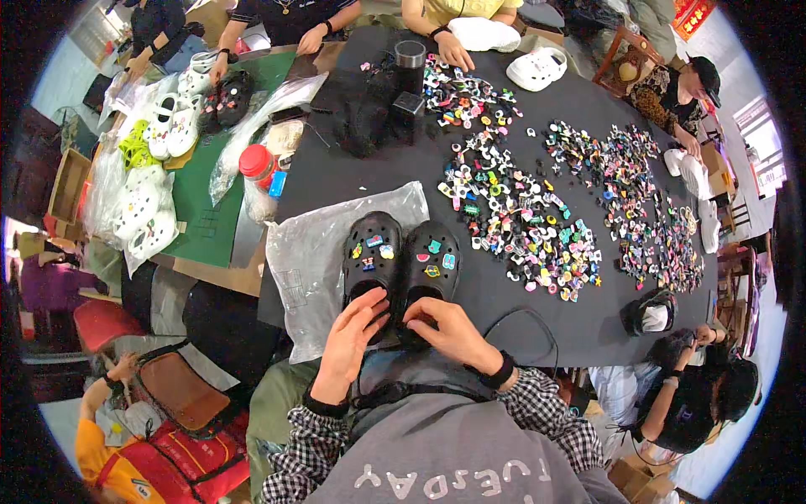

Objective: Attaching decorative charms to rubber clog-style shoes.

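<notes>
Two black clogs (372, 252) lie side by side in front of me, toes pointing away, with small colourful charms (432, 259) in the holes on their tops. They rest at the table's near edge, partly over a clear plastic bag (306, 277). My left hand (351, 340) lies against the heel end of the left clog, its fingers stretched out and holding nothing. At the heel of the right clog, my right hand (453, 334) has its fingers bent, with thumb and forefinger gripping the edge. My hands partly hide both heels.
Heaps of loose charms (525, 218) cover the right side of the dark table. White clogs (172, 126) and a red-lidded jar (257, 164) stand at left on a green mat (206, 210). A black cable (537, 319) curls near my right arm. Several people work around the table.
</notes>
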